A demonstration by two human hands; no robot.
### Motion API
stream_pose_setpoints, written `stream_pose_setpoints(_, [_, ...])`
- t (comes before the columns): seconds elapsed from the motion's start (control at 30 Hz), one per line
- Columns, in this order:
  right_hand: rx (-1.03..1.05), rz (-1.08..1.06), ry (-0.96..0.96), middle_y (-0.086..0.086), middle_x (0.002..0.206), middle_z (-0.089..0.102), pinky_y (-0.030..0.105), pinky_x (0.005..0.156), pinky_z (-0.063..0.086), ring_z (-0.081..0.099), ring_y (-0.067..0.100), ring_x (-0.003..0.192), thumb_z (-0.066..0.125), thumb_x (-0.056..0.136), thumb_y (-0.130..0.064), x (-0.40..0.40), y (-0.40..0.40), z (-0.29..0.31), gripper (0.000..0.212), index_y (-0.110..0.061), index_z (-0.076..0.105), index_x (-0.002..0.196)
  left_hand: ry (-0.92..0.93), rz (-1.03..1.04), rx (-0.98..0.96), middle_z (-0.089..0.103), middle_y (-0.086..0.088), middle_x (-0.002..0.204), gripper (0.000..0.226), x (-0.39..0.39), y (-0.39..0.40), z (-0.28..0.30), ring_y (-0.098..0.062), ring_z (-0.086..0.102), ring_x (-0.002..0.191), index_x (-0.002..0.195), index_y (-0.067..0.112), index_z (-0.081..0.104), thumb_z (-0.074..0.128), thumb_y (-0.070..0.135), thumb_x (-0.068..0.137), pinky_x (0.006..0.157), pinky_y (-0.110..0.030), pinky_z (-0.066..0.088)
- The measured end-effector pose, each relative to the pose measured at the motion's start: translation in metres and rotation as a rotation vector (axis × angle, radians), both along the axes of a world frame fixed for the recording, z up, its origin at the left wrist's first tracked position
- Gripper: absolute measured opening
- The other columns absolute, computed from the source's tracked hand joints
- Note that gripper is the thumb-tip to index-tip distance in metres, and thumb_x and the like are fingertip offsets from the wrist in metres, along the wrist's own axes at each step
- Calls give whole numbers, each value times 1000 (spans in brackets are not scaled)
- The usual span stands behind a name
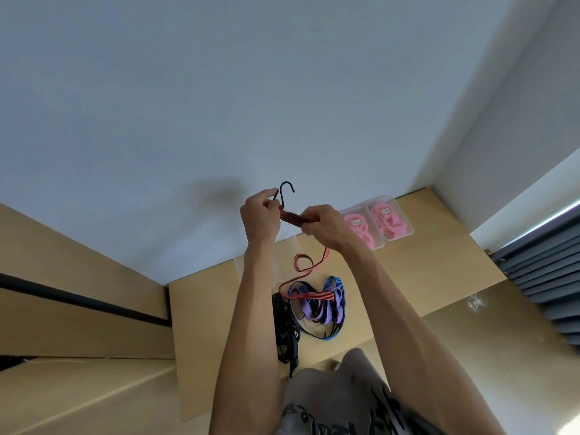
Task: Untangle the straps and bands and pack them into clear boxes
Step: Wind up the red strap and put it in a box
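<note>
The person is wearing nothing on the forearms (251, 324): both are showing bare from the elbows to the hands, with no sleeves, watch or rings in sight. Lower down, the person is wearing a light grey garment (326, 394) that is covering the lap or torso, and it is carrying a dark, blackish printed pattern (386, 409) of jagged strokes across the cloth. The print is too blurred to read.
</note>
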State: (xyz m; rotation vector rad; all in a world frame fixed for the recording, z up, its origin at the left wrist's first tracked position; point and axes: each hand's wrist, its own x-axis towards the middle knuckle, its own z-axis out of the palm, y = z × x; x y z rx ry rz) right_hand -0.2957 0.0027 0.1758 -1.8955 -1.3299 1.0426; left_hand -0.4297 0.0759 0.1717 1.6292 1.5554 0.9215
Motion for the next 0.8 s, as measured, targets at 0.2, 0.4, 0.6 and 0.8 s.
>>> stream_pose_setpoints(0.2, [220, 13, 12, 2, 76, 63, 21, 61, 44, 54, 11, 64, 71, 82, -8, 10, -2, 21, 25, -14, 63, 104, 128, -276, -9, 74, -10, 116, 30, -16, -2, -2, -26, 70, 97, 120, 13, 74, 54, 4, 101, 93, -36, 56])
stream_pose_setpoints(0.4, [254, 78, -89, 5, 98, 69, 32, 82, 54, 66, 19, 90, 73, 86, -7, 23, 4, 27, 13, -9, 76, 98, 98, -458, -183, 74, -5, 102, 30, -25, 0, 3, -21, 72, 67, 110, 19, 78, 55, 3, 100, 78, -35, 62])
stream_pose_setpoints(0.6, [279, -43, 4, 4, 87, 74, 27, 69, 51, 67, 25, 82, 63, 96, -14, 25, 3, 20, 16, -10, 78, 98, 6, -559, -223, 75, -1, 94, 30, -23, -2, 15, -15, 68, 67, 110, 13, 78, 54, -1, 98, 71, -24, 56])
stream_pose_setpoints(0.8, [178, -210, 422, 5, 68, 70, 34, 64, 54, 69, 19, 67, 66, 96, -15, 31, -1, 11, 13, -6, 67, 86, -205, -530, -138, 74, 1, 86, 23, -22, -4, 23, -12, 64, 61, 98, 14, 78, 60, 0, 96, 62, -21, 53])
